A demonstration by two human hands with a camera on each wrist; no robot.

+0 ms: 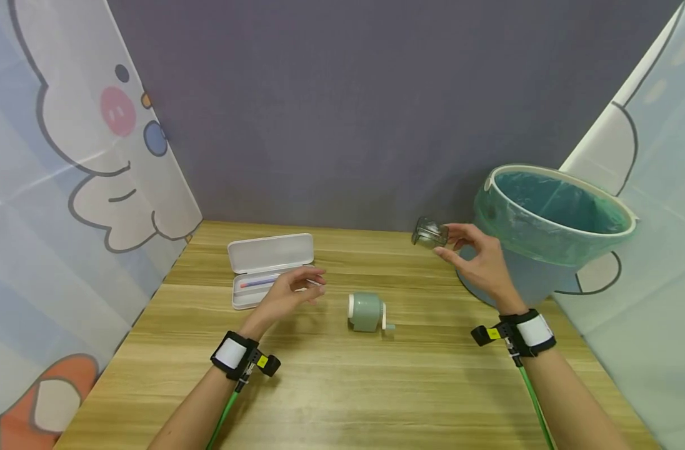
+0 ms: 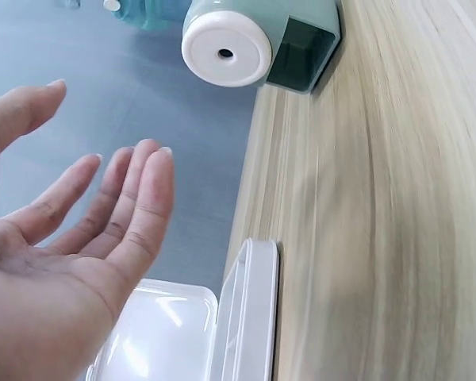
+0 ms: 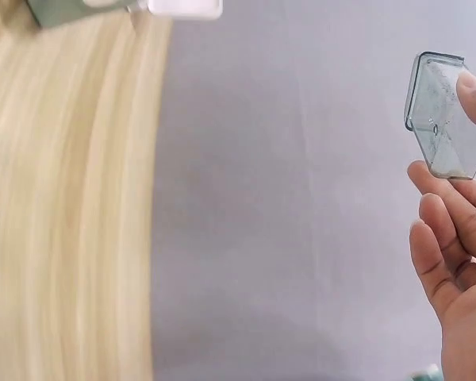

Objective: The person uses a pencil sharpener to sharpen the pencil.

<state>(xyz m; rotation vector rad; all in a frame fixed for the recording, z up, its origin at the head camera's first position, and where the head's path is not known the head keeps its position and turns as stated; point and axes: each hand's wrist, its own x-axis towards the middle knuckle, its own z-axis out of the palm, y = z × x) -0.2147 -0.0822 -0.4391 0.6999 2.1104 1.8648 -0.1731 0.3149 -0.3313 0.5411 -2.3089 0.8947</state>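
Observation:
My right hand [image 1: 480,259] pinches a clear smoky shavings drawer [image 1: 429,232] between thumb and fingers, raised above the table beside the bin. In the right wrist view the see-through drawer [image 3: 446,119] shows specks on its wall. A green crank pencil sharpener [image 1: 366,311] lies on the table between the hands. Its square drawer slot [image 2: 303,55] gapes in the left wrist view, beside the white round face. Relaxed and holding nothing, my left hand [image 1: 289,292] hovers over the right part of an open white pencil case [image 1: 270,253], hiding some of it.
A lidless bin [image 1: 522,275] lined with a green bag [image 1: 550,234] stands at the table's right back edge. Inside the pencil case lies a purple pencil [image 1: 258,282]. A grey panel [image 1: 342,112] rises behind the wooden table [image 1: 342,387], with patterned curtains on both sides.

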